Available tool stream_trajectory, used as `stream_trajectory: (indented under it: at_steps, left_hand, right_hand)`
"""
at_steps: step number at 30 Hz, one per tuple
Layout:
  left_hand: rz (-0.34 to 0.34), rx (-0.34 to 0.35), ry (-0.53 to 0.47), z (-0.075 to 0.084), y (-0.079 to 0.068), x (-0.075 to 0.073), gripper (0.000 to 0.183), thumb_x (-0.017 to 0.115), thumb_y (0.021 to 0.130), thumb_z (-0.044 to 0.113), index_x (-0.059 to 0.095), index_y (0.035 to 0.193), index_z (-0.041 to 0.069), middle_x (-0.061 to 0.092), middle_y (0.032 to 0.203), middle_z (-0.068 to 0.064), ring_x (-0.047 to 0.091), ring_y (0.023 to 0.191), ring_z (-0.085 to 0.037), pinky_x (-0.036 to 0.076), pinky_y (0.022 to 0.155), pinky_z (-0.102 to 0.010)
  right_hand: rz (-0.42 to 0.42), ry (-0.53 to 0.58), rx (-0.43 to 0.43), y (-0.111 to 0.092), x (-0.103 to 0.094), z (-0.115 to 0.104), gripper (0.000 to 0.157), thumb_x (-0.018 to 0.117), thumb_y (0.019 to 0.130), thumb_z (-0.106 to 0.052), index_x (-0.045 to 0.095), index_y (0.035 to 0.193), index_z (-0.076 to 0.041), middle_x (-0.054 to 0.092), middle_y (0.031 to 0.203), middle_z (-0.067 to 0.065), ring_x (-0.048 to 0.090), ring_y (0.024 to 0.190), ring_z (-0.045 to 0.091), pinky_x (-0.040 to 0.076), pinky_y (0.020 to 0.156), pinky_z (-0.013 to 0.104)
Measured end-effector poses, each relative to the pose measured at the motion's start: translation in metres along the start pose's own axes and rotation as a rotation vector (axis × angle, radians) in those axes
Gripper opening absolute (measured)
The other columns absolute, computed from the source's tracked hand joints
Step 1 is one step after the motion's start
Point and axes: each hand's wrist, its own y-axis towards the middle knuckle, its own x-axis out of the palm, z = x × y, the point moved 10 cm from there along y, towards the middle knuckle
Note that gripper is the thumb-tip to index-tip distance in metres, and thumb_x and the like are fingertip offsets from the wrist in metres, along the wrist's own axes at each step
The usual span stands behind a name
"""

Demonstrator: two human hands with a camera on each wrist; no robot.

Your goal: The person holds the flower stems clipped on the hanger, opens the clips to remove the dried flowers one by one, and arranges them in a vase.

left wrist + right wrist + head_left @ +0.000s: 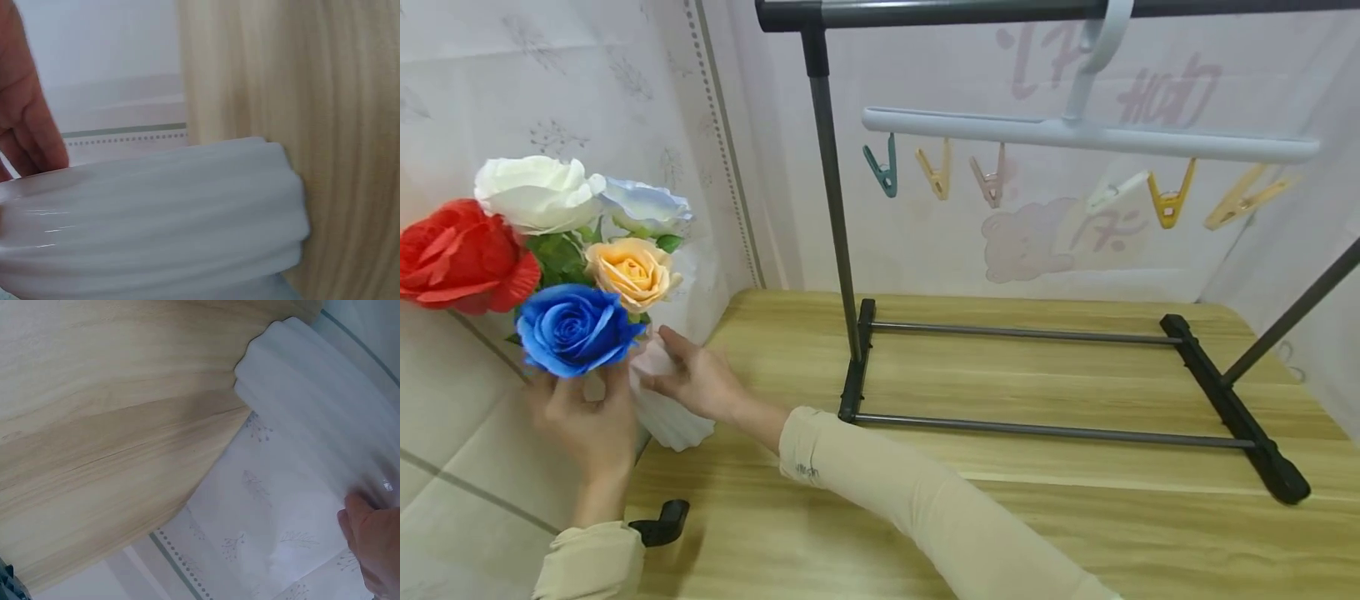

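Note:
A white ribbed vase (676,421) holds several artificial roses: a red rose (463,258), a white rose (538,196), a pale blue rose (643,204), a peach rose (634,271) and a deep blue rose (578,329). My left hand (587,421) grips the vase near its top, just under the deep blue rose, which hides some fingertips. From the other side my right hand (700,379) holds the upper part, thumb and fingers around it. The vase leans, its wavy-edged base toward the table; both wrist views show its smooth ribbed side.
A black metal rack (826,208) stands on the wooden table (760,517). From its bar hangs a pale blue hanger (985,125) with several coloured clips. A small black object (662,523) lies by my left sleeve. Patterned curtains close in the left and back.

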Motion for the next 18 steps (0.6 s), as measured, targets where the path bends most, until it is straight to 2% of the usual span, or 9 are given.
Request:
stream_trajectory:
  at_steps: [4, 7, 9, 12, 16, 18]
  left_hand:
    - [-0.001, 0.034, 0.042, -0.008, -0.008, 0.003, 0.020, 0.075, 0.078, 0.014, 0.072, 0.091, -0.002, 0.068, 0.096, -0.014, 0.061, 0.098, -0.031, 0.040, 0.088, -0.019]
    - [-0.013, 0.046, 0.047, -0.010, -0.012, 0.006, 0.022, 0.073, 0.079, 0.012, 0.072, 0.097, -0.001, 0.067, 0.103, -0.020, 0.061, 0.101, -0.035, 0.044, 0.091, -0.023]
    - [-0.044, 0.038, 0.053, -0.013, -0.014, 0.010, 0.030, 0.072, 0.079, 0.013, 0.069, 0.107, 0.002, 0.066, 0.110, -0.019, 0.060, 0.106, -0.034, 0.044, 0.095, -0.031]
    - [-0.087, 0.008, 0.047, -0.018, -0.019, 0.016, 0.042, 0.072, 0.078, 0.012, 0.064, 0.119, 0.006, 0.063, 0.122, -0.010, 0.058, 0.113, -0.027, 0.045, 0.095, -0.027]
    - [-0.098, -0.029, 0.036, -0.024, -0.026, 0.012, 0.051, 0.071, 0.078, 0.010, 0.059, 0.128, 0.010, 0.057, 0.131, 0.001, 0.055, 0.117, -0.015, 0.040, 0.094, -0.013]
    - [-0.100, -0.030, 0.037, -0.026, -0.030, 0.009, 0.055, 0.070, 0.078, 0.009, 0.056, 0.131, 0.010, 0.054, 0.136, 0.000, 0.050, 0.123, -0.014, 0.038, 0.100, -0.019]
  right_hand:
    - [0.011, -0.077, -0.001, -0.003, 0.000, 0.001, 0.067, 0.063, 0.090, -0.030, 0.033, 0.146, -0.009, 0.049, 0.139, 0.002, 0.053, 0.115, 0.001, 0.040, 0.086, 0.004]
    - [0.025, -0.137, -0.032, -0.004, -0.002, 0.000, 0.066, 0.064, 0.090, -0.027, 0.034, 0.145, -0.005, 0.050, 0.139, 0.003, 0.055, 0.115, 0.003, 0.039, 0.087, 0.004]
    - [0.020, -0.161, -0.044, -0.005, -0.003, 0.000, 0.066, 0.064, 0.090, -0.026, 0.034, 0.144, -0.004, 0.050, 0.139, 0.003, 0.055, 0.114, 0.003, 0.039, 0.086, 0.004]
    - [-0.017, -0.202, -0.042, -0.008, -0.003, 0.002, 0.065, 0.062, 0.091, -0.027, 0.034, 0.145, -0.005, 0.048, 0.141, 0.002, 0.052, 0.119, 0.003, 0.038, 0.089, 0.004]
    - [-0.099, -0.222, -0.040, -0.019, 0.006, 0.000, 0.064, 0.059, 0.092, -0.031, 0.034, 0.146, -0.009, 0.042, 0.145, 0.000, 0.042, 0.127, 0.003, 0.033, 0.097, 0.005]
    - [-0.137, -0.221, -0.051, -0.025, 0.011, -0.002, 0.062, 0.058, 0.093, -0.033, 0.034, 0.146, -0.010, 0.043, 0.145, -0.001, 0.048, 0.121, 0.000, 0.034, 0.094, 0.005]
